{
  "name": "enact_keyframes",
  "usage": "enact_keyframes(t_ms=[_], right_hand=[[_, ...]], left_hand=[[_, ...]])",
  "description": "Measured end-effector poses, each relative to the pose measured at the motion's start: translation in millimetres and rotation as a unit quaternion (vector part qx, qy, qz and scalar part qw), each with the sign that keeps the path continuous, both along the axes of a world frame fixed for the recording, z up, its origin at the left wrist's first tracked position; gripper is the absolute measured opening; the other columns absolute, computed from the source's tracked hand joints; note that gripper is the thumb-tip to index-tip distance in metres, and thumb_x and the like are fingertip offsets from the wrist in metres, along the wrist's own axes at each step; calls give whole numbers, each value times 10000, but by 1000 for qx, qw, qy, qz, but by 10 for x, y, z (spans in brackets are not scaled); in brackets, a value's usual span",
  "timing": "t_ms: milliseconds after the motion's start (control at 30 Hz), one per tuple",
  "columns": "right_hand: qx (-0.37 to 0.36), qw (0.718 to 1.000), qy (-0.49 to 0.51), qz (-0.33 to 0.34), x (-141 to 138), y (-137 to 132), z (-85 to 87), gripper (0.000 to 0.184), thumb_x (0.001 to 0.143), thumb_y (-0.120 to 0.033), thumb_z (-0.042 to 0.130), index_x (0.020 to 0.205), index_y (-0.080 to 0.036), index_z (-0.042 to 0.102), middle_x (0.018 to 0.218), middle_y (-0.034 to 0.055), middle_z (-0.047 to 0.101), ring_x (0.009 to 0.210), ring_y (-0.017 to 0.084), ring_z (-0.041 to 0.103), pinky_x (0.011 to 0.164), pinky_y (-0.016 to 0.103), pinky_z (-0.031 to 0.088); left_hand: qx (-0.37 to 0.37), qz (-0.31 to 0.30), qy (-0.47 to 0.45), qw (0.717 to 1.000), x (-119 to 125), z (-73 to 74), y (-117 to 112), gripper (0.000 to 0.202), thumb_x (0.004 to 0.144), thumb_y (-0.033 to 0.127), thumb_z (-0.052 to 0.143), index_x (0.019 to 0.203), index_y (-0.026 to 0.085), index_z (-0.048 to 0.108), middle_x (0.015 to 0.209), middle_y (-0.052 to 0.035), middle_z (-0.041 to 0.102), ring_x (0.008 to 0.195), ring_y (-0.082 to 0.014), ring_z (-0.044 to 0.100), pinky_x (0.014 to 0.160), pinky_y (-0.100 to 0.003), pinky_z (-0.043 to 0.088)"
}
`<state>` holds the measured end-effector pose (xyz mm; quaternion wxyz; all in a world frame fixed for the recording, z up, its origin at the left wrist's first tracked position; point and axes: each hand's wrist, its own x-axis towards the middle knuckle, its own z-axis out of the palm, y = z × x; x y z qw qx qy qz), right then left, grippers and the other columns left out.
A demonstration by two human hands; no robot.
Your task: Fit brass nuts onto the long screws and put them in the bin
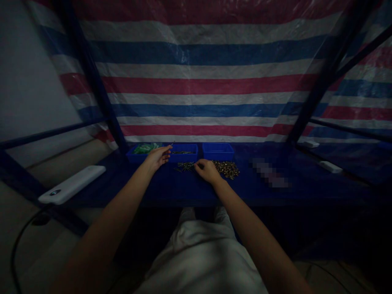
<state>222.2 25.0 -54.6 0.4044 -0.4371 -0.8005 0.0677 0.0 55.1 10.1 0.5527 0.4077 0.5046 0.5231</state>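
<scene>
My left hand (pixel 159 158) is raised over the front of the blue trays, its thumb and forefinger pinching a thin metal pin (pixel 173 143) that points up; the dim light hides whether it is threaded. Just below lies a small pile of long thin metal pins (pixel 183 166) on the blue table. At that pile's right edge rests my right hand (pixel 207 170), fingers bent together in a pinch; what is between them is hidden. Beside its knuckles spreads a heap of small brass-coloured metal parts (pixel 228 169).
Behind the hands stand a blue tray holding more pins (pixel 183 157), an empty-looking blue tray (pixel 218 156) and a tray with a green plastic bag (pixel 147 148). A white device (pixel 73 184) lies left on the table (pixel 180 190). Blue posts (pixel 94 83) flank a striped sheet.
</scene>
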Motion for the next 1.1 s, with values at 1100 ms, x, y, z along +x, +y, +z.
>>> enact_keyframes(t_ms=[1100], right_hand=[[-4,1000,15,4,-6,8,-9,147,797,-219,519,712,-163,625,729,41,641,665,138,570,649,236,394]], left_hand=[[356,-227,619,662,134,-381,-233,125,778,165,445,770,185,568,836,-73,558,819,-184,527,771,-293,404]])
